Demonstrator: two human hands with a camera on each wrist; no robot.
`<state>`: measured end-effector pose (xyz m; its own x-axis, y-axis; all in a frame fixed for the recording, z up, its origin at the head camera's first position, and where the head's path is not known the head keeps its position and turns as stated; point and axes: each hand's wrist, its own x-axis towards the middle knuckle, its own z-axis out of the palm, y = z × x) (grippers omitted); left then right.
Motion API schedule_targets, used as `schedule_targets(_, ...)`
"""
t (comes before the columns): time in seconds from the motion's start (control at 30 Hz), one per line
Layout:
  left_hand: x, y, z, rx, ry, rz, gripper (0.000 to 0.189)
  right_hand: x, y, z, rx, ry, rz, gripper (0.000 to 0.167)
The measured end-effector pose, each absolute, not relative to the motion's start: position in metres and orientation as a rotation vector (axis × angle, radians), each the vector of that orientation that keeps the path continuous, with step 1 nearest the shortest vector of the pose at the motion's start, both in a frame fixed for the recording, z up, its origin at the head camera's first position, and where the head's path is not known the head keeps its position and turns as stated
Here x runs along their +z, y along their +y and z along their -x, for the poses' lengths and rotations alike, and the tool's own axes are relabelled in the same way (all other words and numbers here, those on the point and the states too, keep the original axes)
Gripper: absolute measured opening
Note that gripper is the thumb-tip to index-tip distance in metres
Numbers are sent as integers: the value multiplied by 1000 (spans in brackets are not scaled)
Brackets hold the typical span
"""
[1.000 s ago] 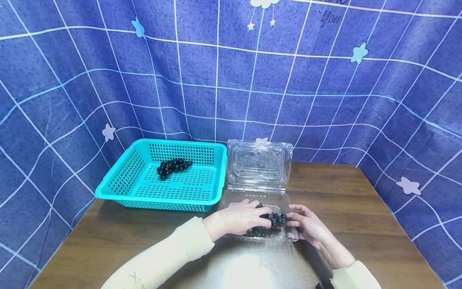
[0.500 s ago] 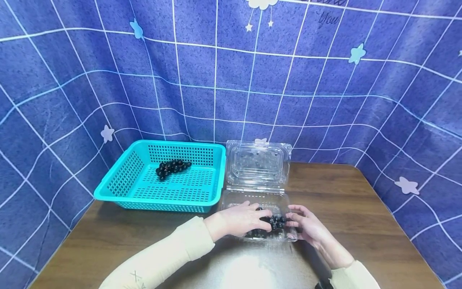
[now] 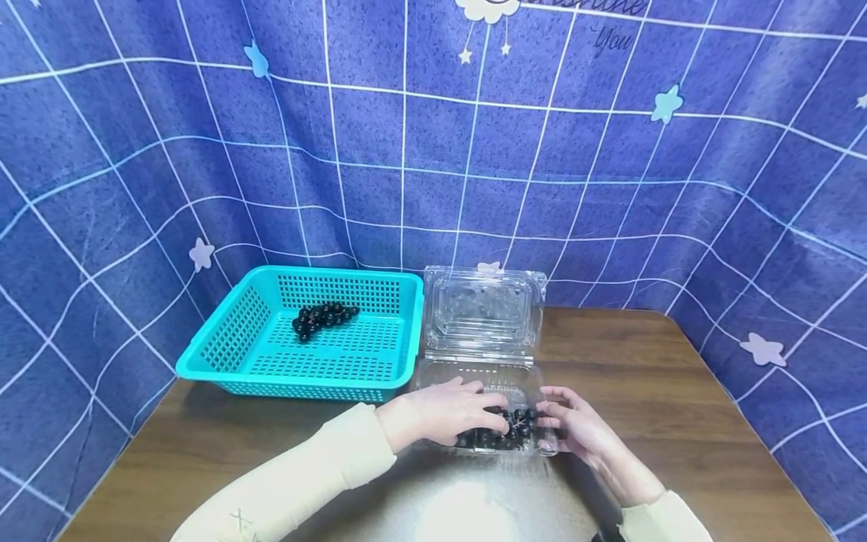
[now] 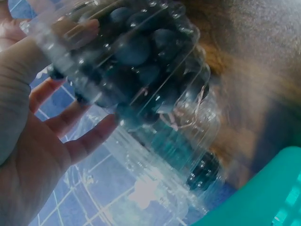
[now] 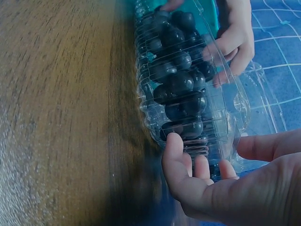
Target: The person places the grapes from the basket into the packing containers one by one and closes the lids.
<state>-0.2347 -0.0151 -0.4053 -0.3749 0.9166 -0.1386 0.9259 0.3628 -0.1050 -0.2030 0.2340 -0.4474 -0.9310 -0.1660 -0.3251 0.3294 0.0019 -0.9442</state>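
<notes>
A clear plastic clamshell box (image 3: 440, 369) stands on the table with its lid (image 3: 484, 309) raised at the back. Dark grapes (image 3: 521, 425) lie inside, mostly toward the front, with some stem showing. Reaching in from the left, my left hand (image 3: 450, 410) has its fingers spread and fairly straight, touching the grapes; its thumb shows through the plastic in the left wrist view. At the box's right end, my right hand (image 3: 582, 427) grips the wall, thumb on the near side and fingers farther back. The left hand covers part of the grapes in the head view.
Left of the box sits a turquoise perforated basket (image 3: 196, 367), holding another bunch of dark grapes (image 3: 321, 318). Both containers rest on a brown wooden table (image 3: 623, 361). A blue curtain (image 3: 379, 188) with white lines hangs behind and at the sides.
The grapes by my left fingers have sunk lower and nearer the front of the box, and some stem now shows. The right hand keeps its place at the box's end.
</notes>
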Motion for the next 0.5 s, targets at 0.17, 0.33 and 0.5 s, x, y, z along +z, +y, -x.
schedule_targets(0.17,-398,-18,235,-283,2558,-1705,78,-448,234,203,-2000,1936,-172,48)
schedule_targets(0.33,-388,-23,238,-303,2581,-1706,77,-448,234,203,-2008,1937,-173,49)
schedule_targets(0.5,-380,-30,241,-313,2611,-1749,77,-448,234,203,-2011,1941,-173,49)
